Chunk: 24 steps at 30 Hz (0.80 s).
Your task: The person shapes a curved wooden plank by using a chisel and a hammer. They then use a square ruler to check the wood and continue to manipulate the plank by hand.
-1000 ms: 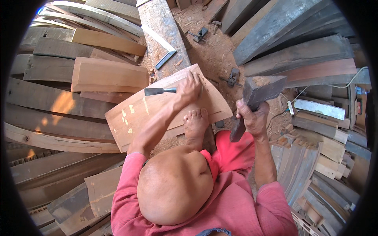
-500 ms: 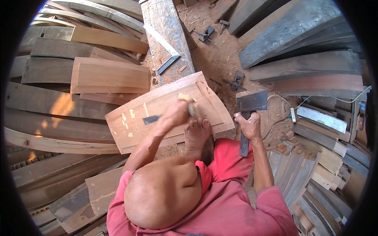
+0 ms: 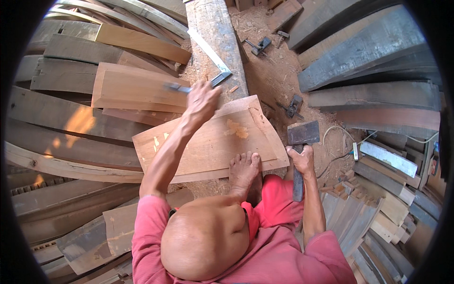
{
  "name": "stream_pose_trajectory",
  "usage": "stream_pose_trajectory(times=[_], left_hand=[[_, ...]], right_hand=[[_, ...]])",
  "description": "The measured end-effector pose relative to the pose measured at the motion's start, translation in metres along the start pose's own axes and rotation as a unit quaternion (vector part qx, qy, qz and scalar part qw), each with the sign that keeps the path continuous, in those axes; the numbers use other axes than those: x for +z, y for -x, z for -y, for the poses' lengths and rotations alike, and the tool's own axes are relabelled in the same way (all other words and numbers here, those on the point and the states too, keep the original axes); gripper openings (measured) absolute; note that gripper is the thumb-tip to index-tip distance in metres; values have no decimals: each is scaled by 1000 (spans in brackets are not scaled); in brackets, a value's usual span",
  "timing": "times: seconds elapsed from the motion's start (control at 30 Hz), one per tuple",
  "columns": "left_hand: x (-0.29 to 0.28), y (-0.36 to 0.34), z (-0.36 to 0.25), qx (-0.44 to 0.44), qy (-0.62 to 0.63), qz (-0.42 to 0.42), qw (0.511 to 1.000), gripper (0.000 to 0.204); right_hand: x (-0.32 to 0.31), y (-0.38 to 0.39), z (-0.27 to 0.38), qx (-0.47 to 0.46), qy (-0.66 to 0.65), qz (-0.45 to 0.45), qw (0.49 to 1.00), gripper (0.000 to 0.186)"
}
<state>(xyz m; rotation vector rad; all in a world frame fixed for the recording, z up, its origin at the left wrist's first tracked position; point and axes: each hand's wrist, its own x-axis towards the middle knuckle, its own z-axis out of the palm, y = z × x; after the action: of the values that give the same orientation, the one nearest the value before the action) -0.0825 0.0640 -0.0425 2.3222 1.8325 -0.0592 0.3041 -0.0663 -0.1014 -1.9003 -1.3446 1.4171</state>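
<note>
My left hand (image 3: 204, 100) is closed around a chisel, raised over the far edge of a curved wooden panel (image 3: 203, 144). The chisel's blade (image 3: 177, 87) points left, smeared by motion; its handle is mostly hidden in the fist. Pale yellowish patches (image 3: 236, 128) mark the panel's face. My bare foot (image 3: 244, 170) presses on its near edge. At the panel's right end, my right hand (image 3: 302, 160) grips a mallet by its dark handle, the blocky head (image 3: 303, 133) uppermost and apart from the panel.
Beyond the panel, a try square (image 3: 210, 53) lies on a worn plank (image 3: 215, 28) beside a small wood chip. Two hand planes (image 3: 293, 106) sit among shavings on the floor. Stacked curved boards (image 3: 75, 75) flank the left; dark boards (image 3: 369, 52) and a white cable (image 3: 333, 128) are right.
My left hand has lifted away from the middle of the panel with the chisel, up and toward the far edge. The right hand still holds the mallet, little moved. The view has shifted slightly.
</note>
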Motion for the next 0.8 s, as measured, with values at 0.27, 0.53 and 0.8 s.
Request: stream_pose_trajectory(times=[0.27,0.53,0.8], left_hand=[[24,-143,-10,171,-107,44,978,44],[22,-72,21,-19,102,-171,980,65],[66,97,124,-204,165,248,933,79]], right_hand=[[2,19,20,19,-15,10,1000,19],[-4,27,-12,53,-26,-1,998,22],[10,11,-33,-5,-123,28,992,20]])
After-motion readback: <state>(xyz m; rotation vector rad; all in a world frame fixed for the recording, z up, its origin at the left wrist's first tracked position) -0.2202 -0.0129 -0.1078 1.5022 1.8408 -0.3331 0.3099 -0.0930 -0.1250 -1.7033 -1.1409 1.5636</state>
